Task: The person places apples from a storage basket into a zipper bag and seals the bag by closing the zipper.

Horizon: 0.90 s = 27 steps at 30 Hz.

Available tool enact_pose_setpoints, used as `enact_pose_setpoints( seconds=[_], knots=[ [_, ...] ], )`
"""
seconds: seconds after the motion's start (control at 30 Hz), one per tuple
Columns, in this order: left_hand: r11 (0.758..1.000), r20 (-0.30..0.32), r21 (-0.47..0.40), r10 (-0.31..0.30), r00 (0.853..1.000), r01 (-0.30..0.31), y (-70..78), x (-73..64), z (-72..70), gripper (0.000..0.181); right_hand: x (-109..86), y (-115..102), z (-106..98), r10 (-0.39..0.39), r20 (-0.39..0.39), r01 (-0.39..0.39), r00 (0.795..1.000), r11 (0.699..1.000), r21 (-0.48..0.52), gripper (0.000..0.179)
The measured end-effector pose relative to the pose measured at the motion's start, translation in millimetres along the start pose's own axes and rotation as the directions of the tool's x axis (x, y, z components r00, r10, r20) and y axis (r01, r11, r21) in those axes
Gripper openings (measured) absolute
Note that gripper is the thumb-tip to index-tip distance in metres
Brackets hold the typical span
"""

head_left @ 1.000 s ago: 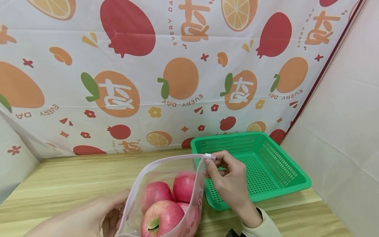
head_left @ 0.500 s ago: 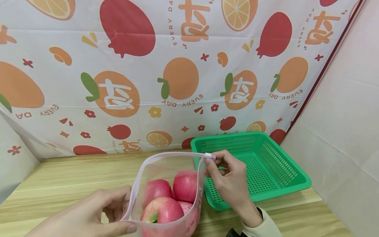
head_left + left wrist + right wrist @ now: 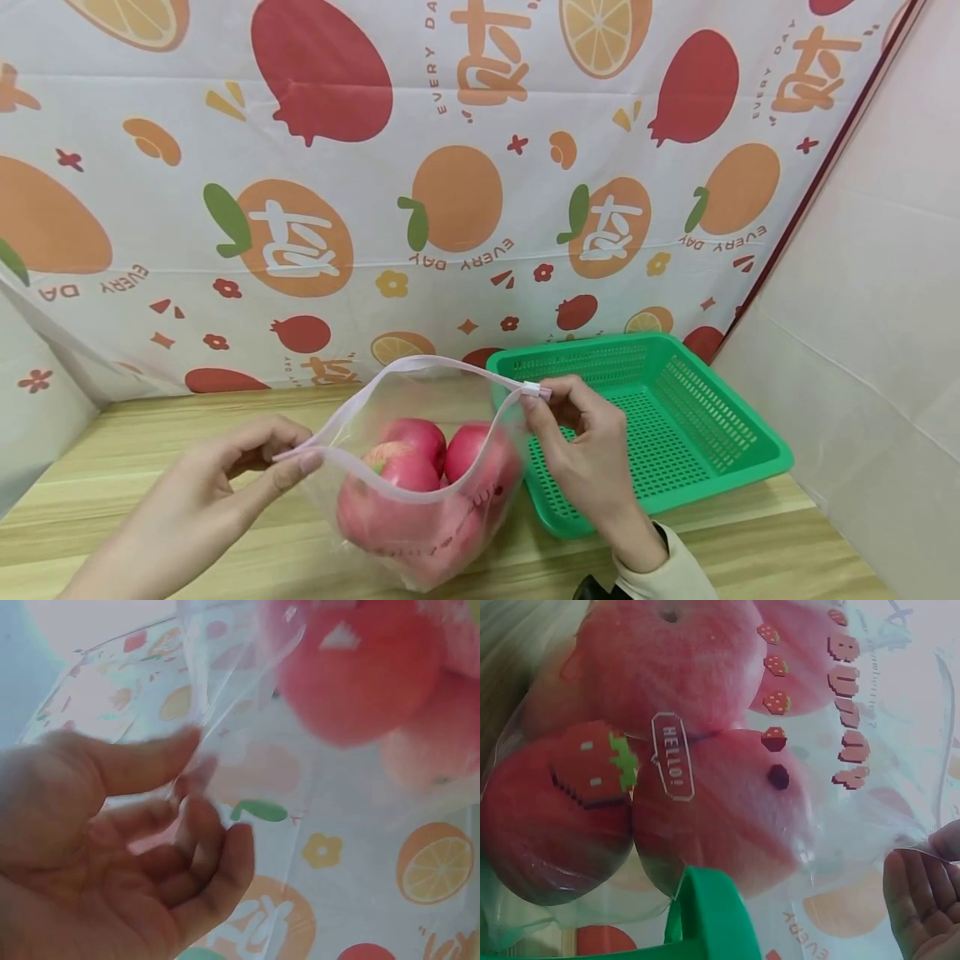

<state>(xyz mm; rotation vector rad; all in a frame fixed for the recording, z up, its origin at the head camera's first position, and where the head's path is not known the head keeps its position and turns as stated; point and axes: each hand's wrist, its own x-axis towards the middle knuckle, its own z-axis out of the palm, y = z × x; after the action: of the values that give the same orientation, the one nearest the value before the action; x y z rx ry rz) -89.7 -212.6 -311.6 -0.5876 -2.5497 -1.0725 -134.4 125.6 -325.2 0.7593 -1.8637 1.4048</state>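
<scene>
A clear zip bag (image 3: 468,492) with a pale pink zip edge holds several red apples (image 3: 408,475). Its mouth gapes between my two hands. My left hand (image 3: 217,483) pinches the left end of the zip edge between thumb and fingers; the left wrist view shows that left hand (image 3: 172,825) with the film stretching up from its fingertips. At the other end, by the white slider (image 3: 531,389), my right hand (image 3: 588,458) pinches the bag's corner. In the right wrist view, printed strawberries and lettering cover the bag (image 3: 855,817), with the apples (image 3: 720,810) behind the film.
A green plastic basket (image 3: 750,467) stands at the right, just behind my right hand, with nothing in it. The wood-grain table (image 3: 142,450) runs back to a fruit-print curtain (image 3: 360,317). A pale wall (image 3: 862,333) bounds the right side.
My left hand has gone from beside the bag to pinching its left end, then pulled it up and leftward. The mouth has stretched narrower. My right hand stays at the slider end.
</scene>
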Motion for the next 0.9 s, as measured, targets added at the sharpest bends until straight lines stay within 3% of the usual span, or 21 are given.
enact_pose_setpoints(
  seconds=[0.17, 0.3, 0.43, 0.57, 0.67, 0.8, 0.9],
  knots=[
    [0.999, -0.119, 0.005, -0.048, 0.992, 0.049, 3.3, 5.1, 1.0, 0.016, 1.3, 2, -3, -0.005, 0.017, 0.006, 1.000, 0.999, -0.042, 0.011],
    [0.994, -0.207, -0.013, -0.105, 0.973, 0.104, 4.8, 6.1, 2.5, 0.010, 2.0, 2, -7, 0.018, 0.035, -0.016, 0.999, 0.999, -0.048, 0.012],
    [0.993, -0.263, -0.058, -0.111, 0.958, 0.099, 7.5, 6.0, 7.2, 0.007, 2.1, 1, -8, 0.026, 0.056, -0.022, 0.998, 0.998, -0.063, 0.013],
    [0.991, -0.253, -0.124, -0.084, 0.964, 0.054, 11.1, 6.0, 11.6, 0.008, 0.8, -3, -8, 0.040, 0.096, -0.032, 0.995, 0.996, -0.083, 0.009],
    [0.983, -0.221, -0.175, -0.092, 0.971, 0.053, 12.3, 6.8, 13.3, 0.008, -0.4, -5, -7, 0.059, 0.121, -0.051, 0.991, 0.996, -0.068, 0.007],
    [0.970, -0.187, -0.217, -0.153, 0.970, 0.111, 11.4, 7.1, 13.9, 0.006, -1.4, -7, -7, 0.118, 0.162, -0.124, 0.980, 0.992, 0.025, 0.005],
    [0.956, -0.146, -0.225, -0.225, 0.964, 0.189, 11.4, 8.1, 13.8, 0.009, -1.5, -8, -7, 0.205, 0.218, -0.231, 0.954, 0.968, 0.101, 0.004]
  ],
)
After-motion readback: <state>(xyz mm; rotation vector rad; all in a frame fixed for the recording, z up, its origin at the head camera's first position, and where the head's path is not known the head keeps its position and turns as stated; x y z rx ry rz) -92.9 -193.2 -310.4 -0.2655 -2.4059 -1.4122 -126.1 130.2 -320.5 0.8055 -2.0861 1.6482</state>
